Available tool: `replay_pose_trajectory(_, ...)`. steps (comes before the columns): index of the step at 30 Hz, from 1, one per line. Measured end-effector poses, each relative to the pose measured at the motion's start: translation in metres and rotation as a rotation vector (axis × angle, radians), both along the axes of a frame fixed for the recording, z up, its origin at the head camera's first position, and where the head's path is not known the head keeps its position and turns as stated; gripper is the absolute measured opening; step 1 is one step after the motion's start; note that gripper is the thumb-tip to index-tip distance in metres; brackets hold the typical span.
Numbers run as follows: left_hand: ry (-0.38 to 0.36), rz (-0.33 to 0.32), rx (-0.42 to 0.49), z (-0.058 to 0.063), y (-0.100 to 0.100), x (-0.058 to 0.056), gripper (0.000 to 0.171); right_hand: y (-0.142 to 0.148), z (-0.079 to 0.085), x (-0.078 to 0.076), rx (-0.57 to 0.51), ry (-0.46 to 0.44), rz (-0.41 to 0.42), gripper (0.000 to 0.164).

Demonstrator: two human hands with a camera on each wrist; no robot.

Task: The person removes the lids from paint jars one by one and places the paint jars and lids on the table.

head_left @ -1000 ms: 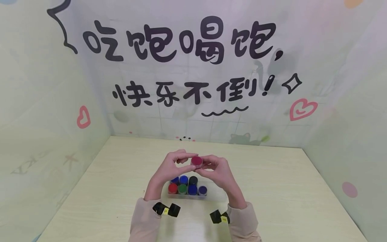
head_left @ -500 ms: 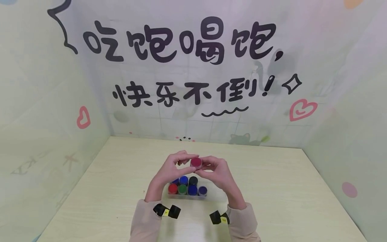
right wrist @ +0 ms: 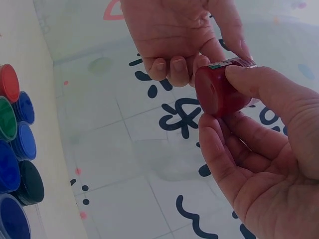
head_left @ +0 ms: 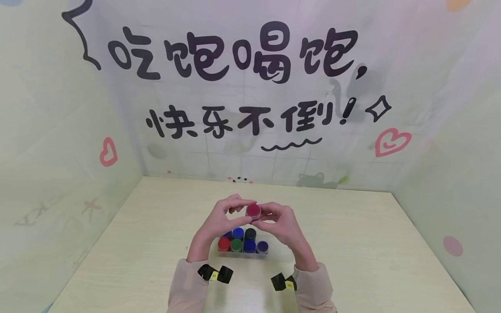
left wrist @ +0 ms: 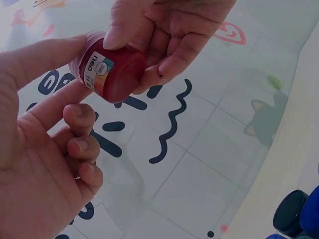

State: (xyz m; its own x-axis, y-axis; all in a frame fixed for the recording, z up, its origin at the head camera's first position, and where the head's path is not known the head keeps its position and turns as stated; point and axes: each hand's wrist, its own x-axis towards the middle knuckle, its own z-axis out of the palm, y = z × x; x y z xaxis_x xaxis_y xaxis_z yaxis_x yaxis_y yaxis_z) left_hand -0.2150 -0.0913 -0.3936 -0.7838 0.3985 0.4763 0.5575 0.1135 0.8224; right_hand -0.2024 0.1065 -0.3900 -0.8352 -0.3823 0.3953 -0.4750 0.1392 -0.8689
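Both hands hold a small dark-red paint jar (head_left: 253, 211) above the table, in front of the back wall. My left hand (head_left: 223, 215) pinches its ridged lid end (left wrist: 79, 59) between thumb and index finger, the other fingers curled in. From the other side, my right hand (head_left: 279, 221) grips the jar's body, thumb on top and fingers underneath. In the left wrist view the jar lies tilted, and a printed label (left wrist: 98, 69) shows on its side. The right wrist view shows the jar's round red base (right wrist: 207, 93).
Below the hands, a clear plastic tray (head_left: 244, 254) stands on the pale wooden table (head_left: 352, 248). Several paint jars sit in it, among them a red jar (head_left: 224, 244), a green jar (head_left: 236, 244) and a black jar (head_left: 250, 234). Printed cloth walls (head_left: 250, 161) enclose the table.
The jar and both hands have shifted very slightly down and left in the head view. Both hands keep their hold on the jar.
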Motion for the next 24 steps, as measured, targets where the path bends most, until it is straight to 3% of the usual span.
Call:
replay_pose_trajectory(7,-0.075,0.088,-0.027,0.0018,0.0049,0.0033,0.033,-0.0002,-0.0014,0.0005,-0.006,-0.008,-0.007,0.03)
replay_pose_trajectory(10,-0.057,0.066,-0.04,0.01,0.0053,0.0087,0.036,-0.0004,-0.0017,0.0008,-0.006,-0.009,-0.005,0.03)
replay_pose_trajectory(14,-0.019,0.049,-0.043,0.0097,0.0042,0.0076,0.034,-0.0009,-0.0019,0.0008,-0.004,-0.003,-0.003,0.031)
replay_pose_trajectory(17,-0.043,0.095,-0.051,0.0013,0.0054,0.003,0.031,-0.0011,-0.0033,0.0004,-0.007,0.003,-0.002,0.03)
replay_pose_trajectory(20,-0.065,0.119,-0.066,0.0008,0.0064,0.004,0.036,-0.0015,-0.0045,0.0004,-0.009,0.006,0.0,0.031)
replay_pose_trajectory(24,-0.028,0.073,-0.061,0.0007,0.0031,0.0038,0.039,-0.0018,-0.005,0.0004,-0.001,0.001,-0.004,0.031)
